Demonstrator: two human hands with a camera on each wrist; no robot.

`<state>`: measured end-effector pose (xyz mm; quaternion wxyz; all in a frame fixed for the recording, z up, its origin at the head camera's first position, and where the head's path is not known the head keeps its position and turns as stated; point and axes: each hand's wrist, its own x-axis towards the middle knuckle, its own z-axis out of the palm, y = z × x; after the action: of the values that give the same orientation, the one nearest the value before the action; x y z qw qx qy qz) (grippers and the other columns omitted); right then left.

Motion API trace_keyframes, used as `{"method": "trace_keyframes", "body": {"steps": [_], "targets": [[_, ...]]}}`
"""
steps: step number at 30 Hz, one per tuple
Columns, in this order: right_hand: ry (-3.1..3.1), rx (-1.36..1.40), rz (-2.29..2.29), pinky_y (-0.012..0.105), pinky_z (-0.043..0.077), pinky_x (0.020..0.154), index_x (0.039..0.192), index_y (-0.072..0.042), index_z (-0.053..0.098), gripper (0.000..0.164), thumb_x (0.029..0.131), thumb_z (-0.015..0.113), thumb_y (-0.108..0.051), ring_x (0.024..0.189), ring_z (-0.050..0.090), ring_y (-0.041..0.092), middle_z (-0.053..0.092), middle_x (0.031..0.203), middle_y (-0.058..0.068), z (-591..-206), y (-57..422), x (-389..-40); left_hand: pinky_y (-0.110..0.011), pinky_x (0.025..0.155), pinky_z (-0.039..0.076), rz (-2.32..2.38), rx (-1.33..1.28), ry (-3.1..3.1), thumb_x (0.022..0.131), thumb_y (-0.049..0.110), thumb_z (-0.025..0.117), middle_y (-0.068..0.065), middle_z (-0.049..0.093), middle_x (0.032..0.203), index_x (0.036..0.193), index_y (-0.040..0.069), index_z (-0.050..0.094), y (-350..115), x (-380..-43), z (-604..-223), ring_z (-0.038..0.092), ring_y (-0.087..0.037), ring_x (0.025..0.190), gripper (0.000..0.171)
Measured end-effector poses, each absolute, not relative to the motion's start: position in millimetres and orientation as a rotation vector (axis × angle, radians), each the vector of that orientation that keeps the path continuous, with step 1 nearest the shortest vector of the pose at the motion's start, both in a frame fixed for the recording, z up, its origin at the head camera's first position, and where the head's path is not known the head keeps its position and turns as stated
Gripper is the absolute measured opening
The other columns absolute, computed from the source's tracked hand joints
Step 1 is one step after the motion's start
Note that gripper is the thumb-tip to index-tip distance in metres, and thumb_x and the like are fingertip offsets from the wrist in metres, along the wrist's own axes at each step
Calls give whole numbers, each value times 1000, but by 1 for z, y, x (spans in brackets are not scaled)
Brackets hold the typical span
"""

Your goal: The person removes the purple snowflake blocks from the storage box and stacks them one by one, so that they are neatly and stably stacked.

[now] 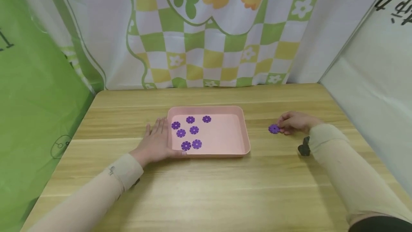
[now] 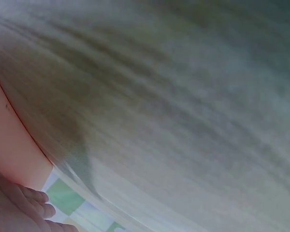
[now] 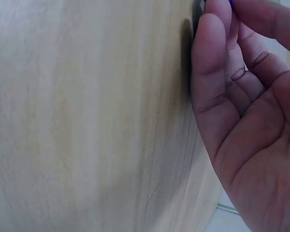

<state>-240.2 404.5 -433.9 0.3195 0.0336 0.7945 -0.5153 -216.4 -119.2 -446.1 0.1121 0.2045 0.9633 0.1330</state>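
A shallow pink tray (image 1: 225, 153) lies on the wooden table with several purple notched discs (image 1: 194, 130) inside, mostly toward its left half. My left hand (image 1: 156, 144) rests against the tray's left side, fingers straight along the wall and thumb along the front rim. To the right of the tray, my right hand (image 1: 296, 121) pinches one purple notched disc (image 1: 274, 129) between thumb and fingers, close over the table. In the right wrist view the curled fingers (image 3: 210, 53) show, with only a sliver of purple at the top edge.
The wooden table (image 1: 206, 192) extends around the tray on all sides. A checkered curtain (image 1: 212, 53) hangs behind its far edge, with a green sheet (image 1: 38, 117) at the left and a white sheet (image 1: 370, 81) at the right. A dark wrist device (image 1: 304, 147) hangs at the right cuff.
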Motion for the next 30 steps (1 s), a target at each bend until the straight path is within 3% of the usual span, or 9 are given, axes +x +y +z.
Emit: {"method": "trace_keyframes", "body": {"steps": [30], "targets": [[2178, 8, -1229, 22, 59, 73, 108, 13, 58, 13, 103, 53, 3, 77, 64, 9, 65, 91, 4, -428, 395, -243, -64, 120, -7, 414, 590, 2823, 72, 90, 63, -27, 0, 169, 161, -8, -1, -121, -219, -450, -1, -43, 156, 147]]}}
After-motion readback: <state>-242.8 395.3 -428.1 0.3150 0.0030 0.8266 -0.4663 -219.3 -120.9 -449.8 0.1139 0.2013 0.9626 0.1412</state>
